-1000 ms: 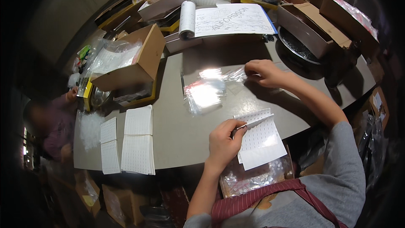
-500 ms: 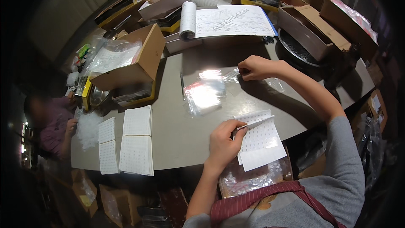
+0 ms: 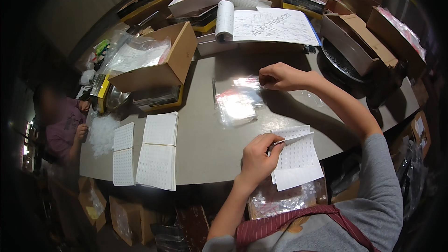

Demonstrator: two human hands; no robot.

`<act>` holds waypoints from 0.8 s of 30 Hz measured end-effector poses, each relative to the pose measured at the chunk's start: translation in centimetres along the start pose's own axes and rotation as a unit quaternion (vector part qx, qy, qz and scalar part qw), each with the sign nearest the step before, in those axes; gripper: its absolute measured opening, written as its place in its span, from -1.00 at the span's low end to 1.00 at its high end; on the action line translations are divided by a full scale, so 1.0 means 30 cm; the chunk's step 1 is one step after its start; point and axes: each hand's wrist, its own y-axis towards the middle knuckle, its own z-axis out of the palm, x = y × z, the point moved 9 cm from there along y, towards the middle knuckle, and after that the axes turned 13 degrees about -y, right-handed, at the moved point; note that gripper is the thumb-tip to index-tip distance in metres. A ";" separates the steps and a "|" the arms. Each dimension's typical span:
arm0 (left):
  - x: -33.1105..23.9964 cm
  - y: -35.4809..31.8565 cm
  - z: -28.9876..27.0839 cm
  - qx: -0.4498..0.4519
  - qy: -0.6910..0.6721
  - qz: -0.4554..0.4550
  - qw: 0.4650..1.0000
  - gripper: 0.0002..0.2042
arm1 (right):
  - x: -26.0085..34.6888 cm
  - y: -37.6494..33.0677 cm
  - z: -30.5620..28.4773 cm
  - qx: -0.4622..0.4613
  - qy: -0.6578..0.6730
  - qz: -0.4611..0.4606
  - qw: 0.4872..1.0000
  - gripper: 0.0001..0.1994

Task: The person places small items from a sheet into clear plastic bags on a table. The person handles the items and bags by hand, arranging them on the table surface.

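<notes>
My left hand pinches a folded printed paper sheet at its upper fold. The sheet hangs over the table's near edge, above a box with clear plastic in it. My right hand is closed at the fingertips, at the upper right edge of a stack of clear plastic bags. The bags shine with glare and show some red. What the right fingertips hold, if anything, is too small to make out. A loose clear piece of plastic lies below the right forearm.
Two banded stacks of printed sheets lie at the left. Beyond are a tilted cardboard box, an open pad, several bins and a dark round pan. At far left, another person sits by a whitish plastic heap.
My right hand has moved left over the table, to the edge of the bag stack. My left hand keeps its pinch on the folded sheet. The whole view has shifted slightly.
</notes>
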 end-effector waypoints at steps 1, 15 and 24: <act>0.000 0.000 -0.001 -0.002 0.001 0.001 1.000 -0.91 | -0.011 0.020 0.000 -0.003 0.012 0.008 1.000 -0.83; 0.018 -0.002 -0.001 0.006 -0.014 -0.043 0.999 -0.90 | -0.046 0.162 0.070 -0.001 -0.206 -0.029 0.978 -0.70; -0.002 -0.009 -0.024 -0.028 0.012 -0.022 0.999 -0.89 | -0.029 -0.105 -0.060 -0.039 -0.019 0.111 0.993 -0.72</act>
